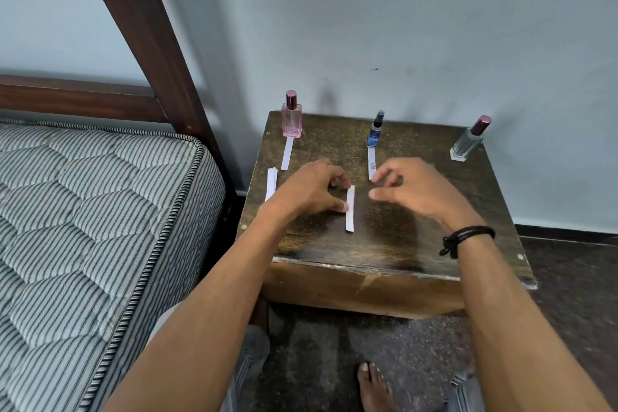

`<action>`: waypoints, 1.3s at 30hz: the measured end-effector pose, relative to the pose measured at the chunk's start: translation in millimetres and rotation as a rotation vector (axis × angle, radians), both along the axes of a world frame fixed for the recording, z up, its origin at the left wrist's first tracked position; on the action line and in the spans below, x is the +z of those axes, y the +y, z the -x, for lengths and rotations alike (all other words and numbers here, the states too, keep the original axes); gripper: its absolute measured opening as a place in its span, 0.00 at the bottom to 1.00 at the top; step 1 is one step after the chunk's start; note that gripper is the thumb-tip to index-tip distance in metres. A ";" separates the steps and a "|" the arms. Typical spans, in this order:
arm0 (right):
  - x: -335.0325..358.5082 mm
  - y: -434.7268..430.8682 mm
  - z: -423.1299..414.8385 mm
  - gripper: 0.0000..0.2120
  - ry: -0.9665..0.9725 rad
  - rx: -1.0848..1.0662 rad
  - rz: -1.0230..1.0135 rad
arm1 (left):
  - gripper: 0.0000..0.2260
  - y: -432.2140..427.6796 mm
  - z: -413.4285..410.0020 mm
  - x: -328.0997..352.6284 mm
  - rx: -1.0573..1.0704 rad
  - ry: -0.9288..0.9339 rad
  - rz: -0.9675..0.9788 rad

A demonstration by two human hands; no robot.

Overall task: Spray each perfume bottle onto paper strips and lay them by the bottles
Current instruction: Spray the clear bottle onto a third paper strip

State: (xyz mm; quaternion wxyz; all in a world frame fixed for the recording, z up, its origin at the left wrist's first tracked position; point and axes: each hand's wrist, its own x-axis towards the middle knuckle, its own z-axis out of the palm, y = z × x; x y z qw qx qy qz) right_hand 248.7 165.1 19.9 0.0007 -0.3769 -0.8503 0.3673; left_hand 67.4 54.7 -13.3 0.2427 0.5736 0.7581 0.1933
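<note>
Pink bottle (292, 120), blue bottle (374, 134), white strips (350, 209), striped mattress (83, 211).

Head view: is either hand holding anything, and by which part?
The left hand pinches a paper strip by its upper half, between the thumb and fingers; the lower end is free. The right hand is loosely curled and holds nothing.

Pink bottle (292, 122), blue bottle (374, 135), clear bottle (466, 144) upright, white strip (350, 211) mid-table.
</note>
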 end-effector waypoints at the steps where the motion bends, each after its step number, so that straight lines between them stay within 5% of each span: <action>1: 1.8 6.7 -7.8 0.06 0.063 -0.094 -0.001 | 0.18 -0.4 -0.1 0.1 -0.002 0.002 -0.001; 6: -3.7 54.0 -55.1 0.08 0.555 -0.888 0.012 | 0.18 -1.1 -0.6 -1.4 -0.014 0.016 -0.015; 9: -15.0 76.7 -66.5 0.20 0.703 -1.089 0.097 | 0.18 -0.5 -1.4 -1.4 -0.012 0.017 -0.020; 17: -41.2 92.9 -41.7 0.36 0.631 -0.960 0.038 | 0.18 -0.5 2.3 -3.6 -0.015 -0.023 -0.008; 39: -31.3 72.9 -38.1 0.09 0.577 -0.844 -0.165 | 0.20 -2.6 5.0 -0.1 -0.018 -0.137 0.015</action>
